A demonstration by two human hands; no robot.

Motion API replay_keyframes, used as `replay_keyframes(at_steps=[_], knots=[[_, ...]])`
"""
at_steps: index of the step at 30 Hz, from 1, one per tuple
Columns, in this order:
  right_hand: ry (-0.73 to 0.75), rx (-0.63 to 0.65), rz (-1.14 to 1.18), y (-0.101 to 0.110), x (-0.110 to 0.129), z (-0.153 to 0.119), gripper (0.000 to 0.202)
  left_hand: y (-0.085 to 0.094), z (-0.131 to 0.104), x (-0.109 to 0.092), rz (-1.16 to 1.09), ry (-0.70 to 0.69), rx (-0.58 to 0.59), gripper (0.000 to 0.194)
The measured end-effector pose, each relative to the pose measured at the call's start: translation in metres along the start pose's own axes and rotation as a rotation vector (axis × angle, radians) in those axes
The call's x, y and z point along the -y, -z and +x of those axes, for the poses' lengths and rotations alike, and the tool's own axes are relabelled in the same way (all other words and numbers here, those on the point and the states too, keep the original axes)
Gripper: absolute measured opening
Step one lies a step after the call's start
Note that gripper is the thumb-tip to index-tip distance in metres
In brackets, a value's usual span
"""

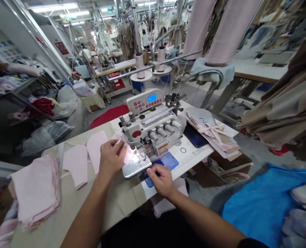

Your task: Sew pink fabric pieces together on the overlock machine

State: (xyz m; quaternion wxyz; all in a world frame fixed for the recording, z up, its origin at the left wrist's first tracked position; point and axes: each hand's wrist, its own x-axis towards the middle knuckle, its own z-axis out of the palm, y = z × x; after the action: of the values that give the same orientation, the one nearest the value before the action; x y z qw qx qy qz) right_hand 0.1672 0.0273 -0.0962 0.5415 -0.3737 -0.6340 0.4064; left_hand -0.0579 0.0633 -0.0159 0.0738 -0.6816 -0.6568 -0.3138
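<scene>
My left hand (112, 155) pinches a small pink fabric piece (127, 154) at the left of the needle area of an overlock sewing machine (153, 127). The piece lies under the machine's lamp, over the shiny metal plate (136, 169). At the plate's right front corner is my right hand (161, 178), its fingers curled in and the thumb against them. Whatever those fingers hold, if anything, is hidden. Two cut pink pieces (76, 162) lie on the table left of my left hand. Further left rests a stack of pink fabric (36, 189).
Right of the machine are a dark phone (195, 135), a black ring (183, 150) and a bundle of cut pieces (216, 134). A blue plate (168, 161) sits under the machine's front. Thread cones (139, 65) stand behind. A blue sheet (261, 199) lies on the right.
</scene>
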Motion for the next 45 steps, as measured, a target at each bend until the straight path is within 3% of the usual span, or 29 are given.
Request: replay_keyframes(at_steps=[8, 12, 14, 17, 18, 20, 23, 25, 26, 28, 30, 33, 35, 38, 40, 42, 45], knots=[[0.002, 0.109, -0.050, -0.001, 0.008, -0.002, 0.036, 0.025, -0.054, -0.016, -0.007, 0.030, -0.152, 0.032], [-0.252, 0.254, 0.183, -0.004, 0.017, -0.002, 0.040, 0.040, -0.092, -0.052, -0.105, -0.003, -0.147, 0.037], [-0.489, 0.281, 0.448, -0.003, 0.021, -0.003, 0.048, 0.040, -0.120, -0.077, -0.281, -0.069, -0.028, 0.041], [-0.762, 0.166, 0.876, 0.005, 0.027, -0.005, 0.041, 0.022, -0.165, -0.109, -0.684, -0.279, 0.466, 0.037], [-0.818, 0.132, 0.974, 0.009, 0.029, -0.005, 0.036, 0.012, -0.178, -0.116, -0.804, -0.256, 0.617, 0.031], [-0.897, 0.098, 1.079, 0.016, 0.031, -0.003, 0.030, -0.011, -0.200, -0.124, -0.968, -0.010, 0.830, 0.021], [-0.954, 0.077, 1.109, 0.021, 0.034, -0.002, 0.028, -0.041, -0.217, -0.127, -1.223, 0.624, 0.995, 0.035], [-0.943, 0.049, 1.105, 0.021, 0.037, -0.006, 0.023, -0.052, -0.220, -0.126, -1.521, 0.994, 0.955, 0.049], [-0.928, 0.041, 1.101, 0.022, 0.039, -0.009, 0.021, -0.054, -0.220, -0.126, -1.684, 1.107, 0.890, 0.050], [-0.883, 0.050, 1.092, 0.029, 0.042, -0.020, 0.024, -0.054, -0.220, -0.125, -1.931, 1.187, 0.746, 0.041], [-0.837, 0.079, 1.065, 0.043, 0.041, -0.034, 0.033, -0.052, -0.221, -0.120, -2.031, 1.149, 0.644, 0.035], [-0.840, 0.074, 0.940, 0.077, 0.024, -0.057, 0.044, -0.052, -0.230, -0.108, -1.955, 1.099, 0.518, 0.042], [-0.905, 0.043, 0.781, 0.102, 0.002, -0.074, 0.040, -0.054, -0.238, -0.099, -1.802, 1.120, 0.503, 0.047], [-1.056, 0.037, 0.473, 0.132, -0.035, -0.098, 0.037, -0.057, -0.248, -0.090, -1.612, 1.181, 0.714, 0.050], [-1.081, 0.058, 0.349, 0.144, -0.059, -0.110, 0.040, -0.062, -0.249, -0.088, -1.584, 1.176, 0.864, 0.054], [-1.035, 0.014, 0.292, 0.149, -0.080, -0.116, 0.042, -0.070, -0.245, -0.088, -1.514, 1.130, 0.885, 0.055], [-0.982, -0.123, 0.224, 0.148, -0.110, -0.117, 0.045, -0.087, -0.236, -0.086, -1.064, 0.980, 0.821, 0.045]])
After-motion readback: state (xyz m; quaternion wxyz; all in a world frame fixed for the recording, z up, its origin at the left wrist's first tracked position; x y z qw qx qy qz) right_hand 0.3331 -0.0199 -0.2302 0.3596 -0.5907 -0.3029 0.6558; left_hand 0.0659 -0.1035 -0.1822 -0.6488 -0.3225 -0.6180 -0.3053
